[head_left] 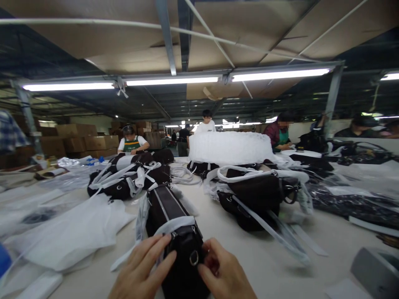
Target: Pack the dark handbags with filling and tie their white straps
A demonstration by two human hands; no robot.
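A black bag with a white wrapped strap and a metal ring lies on the pale table right in front of me. My left hand rests on its near left end, fingers stretched over the top edge. My right hand grips the near right end beside the metal ring, thumb and fingers curled against the bag. Both hands hold the same bag.
Piles of black bags with white-wrapped handles lie at left and centre. White dust bags lie at left. A stack of white foam stands behind. Several people work at the far side; cardboard boxes stand at back left.
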